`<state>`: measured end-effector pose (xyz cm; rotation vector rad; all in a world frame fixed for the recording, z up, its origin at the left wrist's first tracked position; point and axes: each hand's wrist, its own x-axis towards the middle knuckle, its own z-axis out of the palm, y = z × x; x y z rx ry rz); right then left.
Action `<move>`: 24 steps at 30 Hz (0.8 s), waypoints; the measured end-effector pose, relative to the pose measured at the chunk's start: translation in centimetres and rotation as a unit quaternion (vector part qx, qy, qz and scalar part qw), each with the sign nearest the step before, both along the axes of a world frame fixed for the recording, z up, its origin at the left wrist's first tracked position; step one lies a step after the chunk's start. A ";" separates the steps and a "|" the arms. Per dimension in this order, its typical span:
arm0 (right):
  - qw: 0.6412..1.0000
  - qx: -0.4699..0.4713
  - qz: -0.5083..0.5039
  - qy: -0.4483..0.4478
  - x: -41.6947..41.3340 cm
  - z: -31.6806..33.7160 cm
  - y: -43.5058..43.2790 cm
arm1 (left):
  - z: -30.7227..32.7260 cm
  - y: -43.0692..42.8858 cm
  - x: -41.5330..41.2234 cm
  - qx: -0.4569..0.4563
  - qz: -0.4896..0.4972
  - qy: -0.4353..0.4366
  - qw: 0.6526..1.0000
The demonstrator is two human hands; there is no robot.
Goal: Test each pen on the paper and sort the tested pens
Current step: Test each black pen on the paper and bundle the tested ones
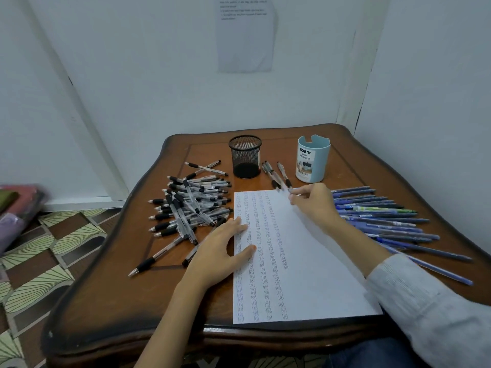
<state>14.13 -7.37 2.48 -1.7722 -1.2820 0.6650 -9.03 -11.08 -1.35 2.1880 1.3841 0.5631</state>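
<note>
Head view, left hand (pixel 220 248) spread on paper (pixel 305 274) edge, right hand (pixel 316 205) pinching far corner

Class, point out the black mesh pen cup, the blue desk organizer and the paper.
black mesh pen cup (pixel 245 158): head view, front wall.
blue desk organizer (pixel 320 163): head view, side wall.
paper (pixel 318 274): head view, blank right part.

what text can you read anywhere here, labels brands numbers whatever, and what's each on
"DIY" on the label of the blue pen cup.
"DESK ORGANIZER" below it, same label.
Barcode digits on that label: too small to read.
The printed sheet on the wall: blurred, unreadable.
The paper: columns of pen test marks, no legible words.
</note>
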 end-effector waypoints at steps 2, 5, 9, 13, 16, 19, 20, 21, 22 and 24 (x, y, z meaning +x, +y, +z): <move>0.999 0.032 -0.038 -0.022 0.2 -0.2 2.2 | -0.2 0.1 -0.2 -0.001 -0.003 0.003 1.000; 0.996 0.034 -0.059 -0.054 0.0 -1.1 5.7 | -0.5 0.3 -0.3 0.002 -0.006 0.000 1.000; 0.988 0.014 -0.091 -0.126 -0.6 -2.6 8.7 | -0.7 0.6 -0.3 0.001 -0.004 0.003 1.000; 0.965 0.007 -0.131 -0.226 -1.4 -2.8 9.5 | -1.0 0.6 -0.3 0.002 -0.003 0.002 1.000; 0.960 0.006 -0.152 -0.234 -1.5 -3.0 10.1 | -1.0 0.6 -0.4 0.002 -0.001 0.001 1.000; 0.976 0.017 -0.117 -0.184 -1.5 -3.5 10.8 | -0.9 0.6 -0.3 0.003 -0.002 0.001 1.000; 0.980 0.021 -0.102 -0.171 -1.6 -3.6 10.9 | -0.9 0.7 -0.3 0.004 -0.002 0.002 1.000; 0.983 0.023 -0.090 -0.160 -1.6 -3.8 11.1 | -0.9 0.6 -0.3 0.003 -0.002 0.003 1.000; 0.985 0.023 -0.081 -0.150 -1.5 -3.9 11.2 | -0.8 0.6 -0.3 0.002 -0.002 0.003 1.000; 0.987 0.019 -0.073 -0.139 -1.5 -3.9 11.0 | -0.8 0.6 -0.3 0.000 -0.002 0.002 1.000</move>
